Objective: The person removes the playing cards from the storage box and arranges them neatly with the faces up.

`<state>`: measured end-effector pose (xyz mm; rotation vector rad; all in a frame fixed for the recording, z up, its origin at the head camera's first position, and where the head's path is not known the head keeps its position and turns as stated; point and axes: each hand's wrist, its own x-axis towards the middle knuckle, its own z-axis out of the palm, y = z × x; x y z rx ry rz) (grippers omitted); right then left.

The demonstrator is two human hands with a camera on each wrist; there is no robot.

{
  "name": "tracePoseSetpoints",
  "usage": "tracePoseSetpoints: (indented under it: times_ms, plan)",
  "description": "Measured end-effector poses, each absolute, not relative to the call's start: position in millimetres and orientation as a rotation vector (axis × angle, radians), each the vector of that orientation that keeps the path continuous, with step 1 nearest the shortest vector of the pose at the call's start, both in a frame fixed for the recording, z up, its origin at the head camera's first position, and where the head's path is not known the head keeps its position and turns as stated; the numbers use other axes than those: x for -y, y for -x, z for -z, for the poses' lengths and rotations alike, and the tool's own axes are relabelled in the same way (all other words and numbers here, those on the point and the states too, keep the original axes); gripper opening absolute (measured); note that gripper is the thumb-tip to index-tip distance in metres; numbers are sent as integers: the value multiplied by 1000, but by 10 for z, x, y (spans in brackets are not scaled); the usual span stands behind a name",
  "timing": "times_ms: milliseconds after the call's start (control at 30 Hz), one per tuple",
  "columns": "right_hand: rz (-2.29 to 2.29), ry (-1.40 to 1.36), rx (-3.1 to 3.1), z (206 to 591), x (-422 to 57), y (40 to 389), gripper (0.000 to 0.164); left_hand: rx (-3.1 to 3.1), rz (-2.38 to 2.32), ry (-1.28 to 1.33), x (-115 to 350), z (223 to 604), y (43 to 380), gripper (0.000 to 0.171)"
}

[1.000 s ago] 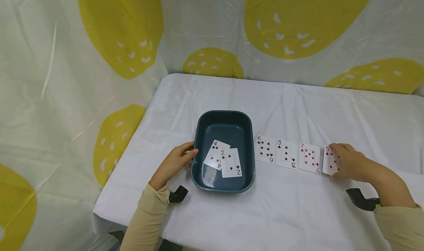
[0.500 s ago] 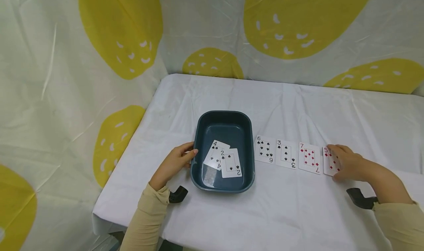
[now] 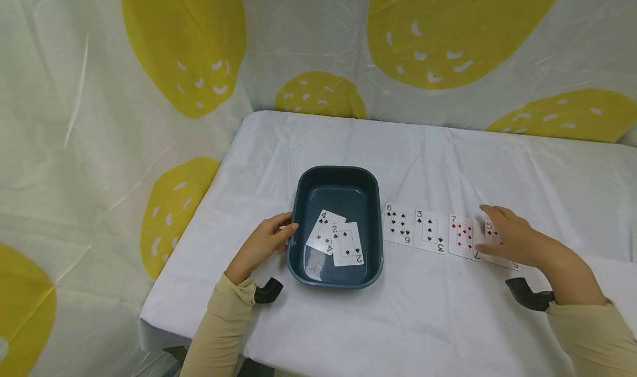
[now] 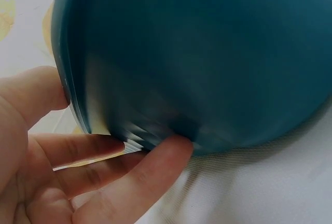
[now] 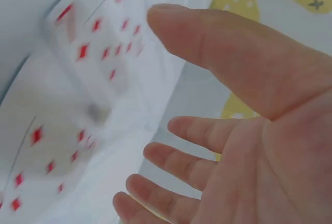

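My left hand holds the left rim of a dark blue plastic tray. In the left wrist view its thumb lies at the rim and its fingers touch the outer wall. A four of spades lies inside, partly under a two of spades. My right hand hovers with fingers extended over the five of diamonds, covering most of it. The seven of diamonds lies just left of the fingertips. In the right wrist view the right hand holds nothing.
A six of spades and a three of spades continue the face-up row between tray and right hand. White cloth covers the table. A curtain with yellow fruit prints hangs behind and at left.
My right hand has shifted left from the right end of the five of diamonds toward the seven of diamonds. That five stays on the table. The left hand and tray have not visibly moved.
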<state>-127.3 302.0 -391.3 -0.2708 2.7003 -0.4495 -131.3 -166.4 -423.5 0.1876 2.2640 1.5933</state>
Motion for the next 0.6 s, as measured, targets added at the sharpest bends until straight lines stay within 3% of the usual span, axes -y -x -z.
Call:
tracePoseSetpoints:
  times_ms: [600]
  plan:
    - [604, 635, -2696, 3476, -1765, 1525, 78, -2267, -1664, -261, 1673, 4270, 1302, 56]
